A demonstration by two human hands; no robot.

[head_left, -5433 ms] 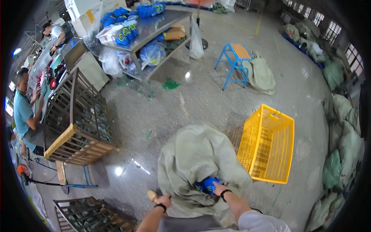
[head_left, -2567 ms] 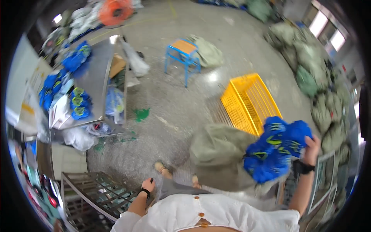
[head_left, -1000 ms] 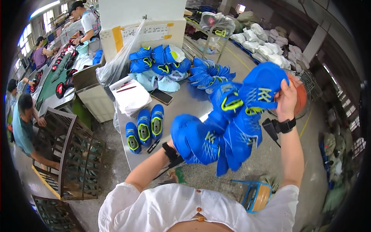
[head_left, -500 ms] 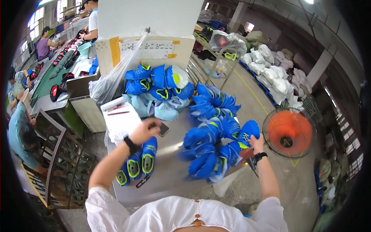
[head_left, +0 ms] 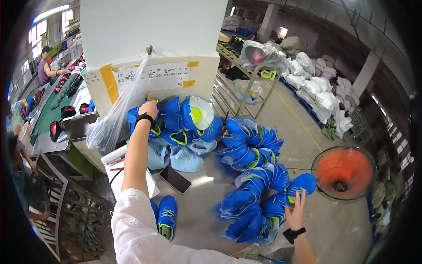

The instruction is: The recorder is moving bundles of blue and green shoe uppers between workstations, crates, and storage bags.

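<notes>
My left hand (head_left: 148, 109) reaches far forward to a pile of blue shoe uppers (head_left: 172, 113), its fingers closed on a blue upper at the pile's left side. Light blue shoe uppers (head_left: 187, 158) lie under that pile. On the right, my right hand (head_left: 296, 210) has its fingers spread, beside the blue upper (head_left: 303, 185) at the outer end of a curved row of nested blue uppers (head_left: 252, 187). A finished-looking blue shoe (head_left: 167, 215) stands near the front, partly hiding another behind my left sleeve.
A dark phone (head_left: 175, 179) and a notepad (head_left: 151, 187) with pens lie on the metal table (head_left: 198, 198). Beyond the table's right edge stands an orange floor fan (head_left: 344, 169). Ahead are a white wall block (head_left: 151, 31) and a metal cart (head_left: 252, 90). A slatted rack (head_left: 83, 211) stands left.
My left hand has moved forward from near the phone to the pile of uppers and closed there. My right hand's fingers have spread beside the row's end upper. The view has shifted.
</notes>
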